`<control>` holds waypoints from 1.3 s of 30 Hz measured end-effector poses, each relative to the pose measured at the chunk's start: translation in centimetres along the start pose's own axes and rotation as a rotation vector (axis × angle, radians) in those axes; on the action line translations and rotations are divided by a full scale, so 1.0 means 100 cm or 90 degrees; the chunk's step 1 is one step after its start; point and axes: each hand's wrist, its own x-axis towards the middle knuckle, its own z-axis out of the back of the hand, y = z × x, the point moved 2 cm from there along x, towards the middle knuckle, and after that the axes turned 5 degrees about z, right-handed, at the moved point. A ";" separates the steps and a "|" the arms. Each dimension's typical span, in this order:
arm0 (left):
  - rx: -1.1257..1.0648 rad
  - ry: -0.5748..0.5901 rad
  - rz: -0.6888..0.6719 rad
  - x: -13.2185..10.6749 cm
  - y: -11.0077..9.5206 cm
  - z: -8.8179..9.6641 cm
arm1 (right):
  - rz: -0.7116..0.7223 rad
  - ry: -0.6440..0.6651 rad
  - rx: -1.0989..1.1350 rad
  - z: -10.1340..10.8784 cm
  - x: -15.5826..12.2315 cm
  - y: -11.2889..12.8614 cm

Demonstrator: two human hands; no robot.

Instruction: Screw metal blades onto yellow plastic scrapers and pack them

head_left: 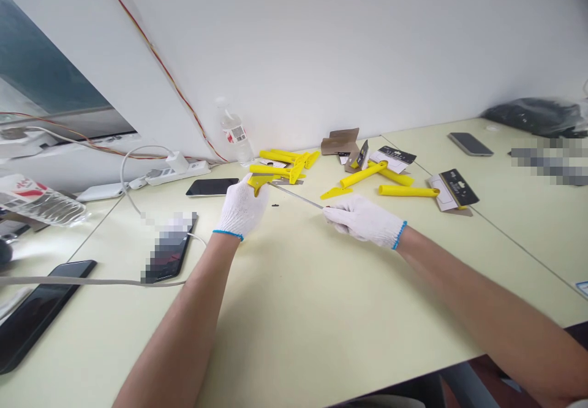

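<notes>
The left grip [241,207] closed on a light, stiff yellow scraper [255,182]; the right grip [362,221] held a thin steel rod [296,195] pointing toward 9 o'clock.

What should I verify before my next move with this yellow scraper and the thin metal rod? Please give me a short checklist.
1. Left hand and right hand gloved: ok, white knit gloves.
2. Yellow plastic scraper gripped in left hand: ok.
3. Thin metal rod gripped in right hand: ok.
4. Rod tip touching the scraper: cannot tell, too small to see.
5. Small black piece on the table: not ok, lying loose near the hands.
6. Black smartphone apart from the hands: ok.
</notes>
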 end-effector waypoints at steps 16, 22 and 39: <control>0.011 -0.026 -0.024 -0.004 -0.005 0.005 | -0.151 0.122 0.360 0.003 0.009 -0.018; -0.024 -0.059 -0.074 -0.004 0.001 0.002 | -0.138 0.139 0.385 0.001 0.011 -0.016; -0.318 0.184 0.183 -0.001 0.001 0.017 | 0.281 -0.214 -0.202 0.028 0.018 -0.027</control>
